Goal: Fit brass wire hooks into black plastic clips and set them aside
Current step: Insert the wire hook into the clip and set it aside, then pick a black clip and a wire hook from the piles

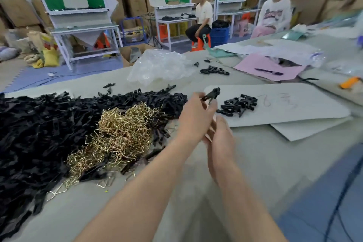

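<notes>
The left hand (pixel 196 118), at centre frame, pinches one black clip (pixel 211 94) between thumb and fingers (pixel 213 105). It is held up off the desk (pixel 255 167), and the clip sticks out past the fingertips toward the upper right. Whether a hook is already seated in it is too small to tell.

The right hand (pixel 221 139) sits just below the left, close against it. Its fingers curl loosely inward, and I cannot tell whether they hold a hook or nothing.

The step looks like finishing the fit or setting the piece aside. To do it well, keep the pinch on the clip's body so the wire's seat stays in sight. Check that the hook has gone fully home before letting go. Then lay the clip on the pile (pixel 238 104) of done pieces on the white board (pixel 294 108), just right of the held clip, so it does not mix with loose stock.

The brass hooks (pixel 121 135) lie in a tangle left of centre, near the left forearm. They rest against the big black heap (pixel 49 127) that fills the left of the frame. The tangled wires will likely need teasing apart one at a time.
</notes>
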The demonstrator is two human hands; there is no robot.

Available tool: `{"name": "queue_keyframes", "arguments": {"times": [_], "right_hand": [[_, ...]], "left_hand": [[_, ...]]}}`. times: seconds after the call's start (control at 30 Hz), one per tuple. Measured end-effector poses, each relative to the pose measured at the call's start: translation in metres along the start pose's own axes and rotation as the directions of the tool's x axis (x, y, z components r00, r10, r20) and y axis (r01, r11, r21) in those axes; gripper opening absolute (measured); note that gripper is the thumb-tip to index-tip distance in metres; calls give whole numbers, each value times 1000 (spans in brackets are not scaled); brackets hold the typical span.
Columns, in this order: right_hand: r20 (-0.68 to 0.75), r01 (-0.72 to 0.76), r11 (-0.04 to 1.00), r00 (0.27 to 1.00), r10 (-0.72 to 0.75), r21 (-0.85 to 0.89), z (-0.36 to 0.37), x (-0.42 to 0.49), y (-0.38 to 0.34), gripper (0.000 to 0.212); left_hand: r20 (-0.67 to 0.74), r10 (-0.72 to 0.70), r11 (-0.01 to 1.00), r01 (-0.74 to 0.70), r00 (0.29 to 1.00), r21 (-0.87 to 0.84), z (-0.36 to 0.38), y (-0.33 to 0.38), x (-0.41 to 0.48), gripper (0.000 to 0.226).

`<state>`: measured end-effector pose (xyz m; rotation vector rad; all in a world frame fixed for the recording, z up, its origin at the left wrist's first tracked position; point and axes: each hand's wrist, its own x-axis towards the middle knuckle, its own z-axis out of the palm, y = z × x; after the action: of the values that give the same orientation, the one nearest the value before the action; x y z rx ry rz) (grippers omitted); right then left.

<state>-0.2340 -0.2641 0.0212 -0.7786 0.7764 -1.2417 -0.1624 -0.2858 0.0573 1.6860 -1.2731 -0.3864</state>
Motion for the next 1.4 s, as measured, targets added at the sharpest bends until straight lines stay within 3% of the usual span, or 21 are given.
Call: {"name": "queue_keyframes", "arguments": {"times": [0.1,0.2,0.33,0.4,0.5,0.6,0.73,0.83,0.97,1.07,1.27,1.4], "right_hand": [[-77,-7,1000,997,6,-7,-15,11,-15,34],[-53,-7,999,999,5,-35,-17,10,-19,36],[21,18,989,1000,-15,-144,7,-11,-8,33],[86,19,983,996,-3,-185,27,-31,8,28],[266,90,945,964,-4,-313,58,-71,39,33],[454,223,873,891,-1,-434,91,-112,68,35],[578,344,791,816,15,-506,130,-147,99,38],[624,408,712,780,55,-572,149,-156,119,39],[650,485,629,759,42,-608,158,-153,137,38],[624,436,676,780,46,-594,158,-147,145,38],[499,147,855,854,143,-498,156,-132,144,35],[498,122,863,852,161,-490,156,-131,144,34]], "left_hand": [[154,-47,999,46,987,13,37,26,36,73],[182,-28,999,30,983,-10,42,24,28,59],[150,53,996,-42,987,-79,-5,-6,-23,41],[72,121,992,-122,990,13,-44,-28,-57,39],[-59,234,935,-208,971,288,-107,-65,-108,39],[-220,209,859,-72,953,506,-163,-108,-157,36],[-379,170,577,220,910,787,-225,-159,-206,50],[-473,134,475,363,871,802,-252,-179,-220,52],[-470,132,423,379,873,823,-257,-183,-211,38],[-479,149,428,380,865,820,-262,-185,-202,22],[-456,138,443,357,879,823,-258,-189,-200,30],[-456,132,480,346,880,806,-256,-186,-198,20]]}}
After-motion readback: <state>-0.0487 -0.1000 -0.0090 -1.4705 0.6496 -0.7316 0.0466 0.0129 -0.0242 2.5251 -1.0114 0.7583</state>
